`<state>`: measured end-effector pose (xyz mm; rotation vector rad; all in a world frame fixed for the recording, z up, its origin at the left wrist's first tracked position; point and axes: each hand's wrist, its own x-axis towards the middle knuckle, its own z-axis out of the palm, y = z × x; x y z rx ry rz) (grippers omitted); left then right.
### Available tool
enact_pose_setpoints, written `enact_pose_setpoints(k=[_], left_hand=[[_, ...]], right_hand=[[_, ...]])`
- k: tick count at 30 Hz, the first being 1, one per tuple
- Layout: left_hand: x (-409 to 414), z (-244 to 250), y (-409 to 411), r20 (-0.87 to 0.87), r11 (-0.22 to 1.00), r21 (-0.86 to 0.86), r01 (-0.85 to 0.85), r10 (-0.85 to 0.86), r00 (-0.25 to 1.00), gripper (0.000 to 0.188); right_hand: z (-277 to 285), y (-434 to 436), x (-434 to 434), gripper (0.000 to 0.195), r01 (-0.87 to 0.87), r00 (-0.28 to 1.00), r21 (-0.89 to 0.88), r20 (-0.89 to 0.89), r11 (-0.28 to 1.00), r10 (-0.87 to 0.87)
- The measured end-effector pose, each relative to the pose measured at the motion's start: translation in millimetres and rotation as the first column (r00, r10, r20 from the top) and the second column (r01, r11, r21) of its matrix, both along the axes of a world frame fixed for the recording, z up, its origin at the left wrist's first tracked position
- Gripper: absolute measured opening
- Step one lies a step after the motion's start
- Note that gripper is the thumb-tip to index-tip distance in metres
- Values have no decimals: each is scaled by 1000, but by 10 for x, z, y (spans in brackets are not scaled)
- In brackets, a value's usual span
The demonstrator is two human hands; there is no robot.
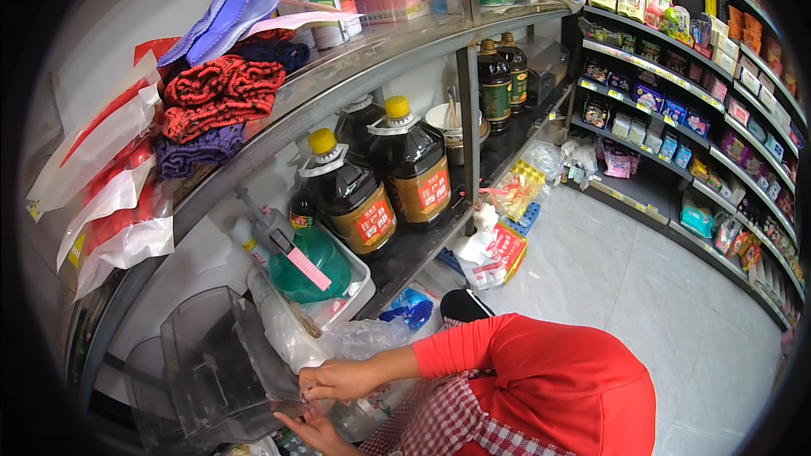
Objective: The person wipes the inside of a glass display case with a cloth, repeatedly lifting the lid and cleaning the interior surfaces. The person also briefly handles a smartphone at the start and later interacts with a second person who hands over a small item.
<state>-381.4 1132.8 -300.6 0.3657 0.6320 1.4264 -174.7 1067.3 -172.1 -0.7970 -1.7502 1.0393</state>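
Observation:
My right hand (342,380), reaching out of a red sleeve, has its fingers closed on a small piece of clear plastic (312,392). Just below it, my left hand (320,436) has its index finger extended and its fingers apart, close to the same plastic; the picture's lower edge cuts off part of this hand. Both hands are at the right edge of a clear plastic bin (215,367), which stands tilted on the lower shelf. Crumpled clear plastic bags (364,339) lie beside the right hand. A red-and-white checked apron (437,411) covers my front.
Large dark bottles with yellow caps (412,171) stand on the lower shelf, by a white tray (360,294) holding a green container (313,266). Folded cloths (222,98) lie on the upper metal shelf (355,73). Bags (488,253) sit on the floor; stocked shelves (671,101) stand beyond.

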Motion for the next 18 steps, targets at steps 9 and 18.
enact_pose_setpoints(k=[9, 18], left_hand=[[42, -52, -108, -118, 995, -52, -81, 75, 990, 66], [52, -12, -164, -241, 980, -150, -129, 90, 966, 68]], right_hand=[[17, 3, -25, 27, -64, 997, -141, 40, 988, 70], [-52, 17, -55, 26, -76, 995, -80, 60, 994, 81]])
